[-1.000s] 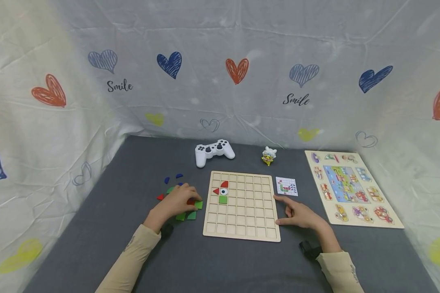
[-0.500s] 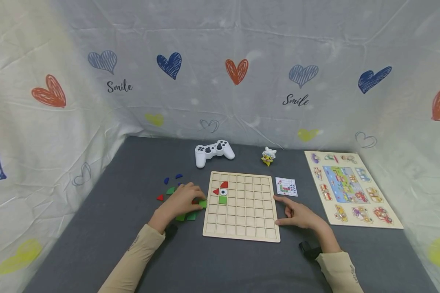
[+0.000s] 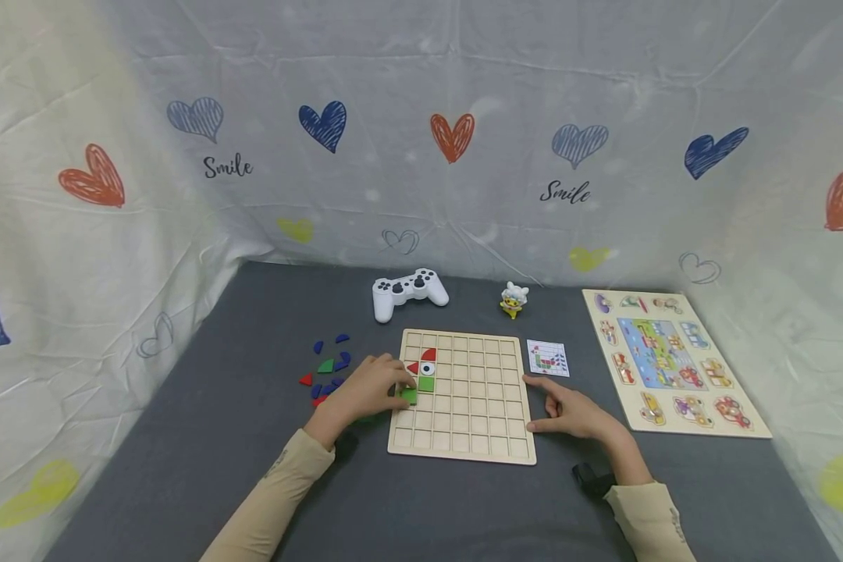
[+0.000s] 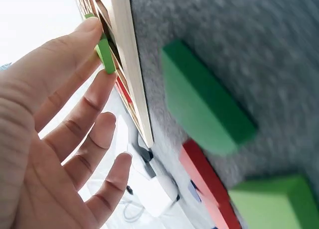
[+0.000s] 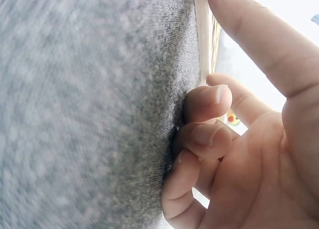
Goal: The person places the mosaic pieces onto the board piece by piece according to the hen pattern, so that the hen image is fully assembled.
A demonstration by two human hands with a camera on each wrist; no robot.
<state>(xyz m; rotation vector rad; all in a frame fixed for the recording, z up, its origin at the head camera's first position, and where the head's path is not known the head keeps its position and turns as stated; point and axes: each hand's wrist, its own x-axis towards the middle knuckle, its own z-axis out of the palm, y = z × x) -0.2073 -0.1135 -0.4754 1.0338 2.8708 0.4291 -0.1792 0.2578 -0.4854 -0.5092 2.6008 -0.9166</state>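
Left wrist: light-green piece (image 4: 105, 56) in left hand's (image 4: 50, 139) pinch.

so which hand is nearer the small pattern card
Right. The right hand is on the near side of the card, touching the grid board; the left hand is at the board's left side, pinching a green piece.

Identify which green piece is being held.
The light-green piece at the left side of the board, pinched by the left hand; the other visible green pieces lie unheld.
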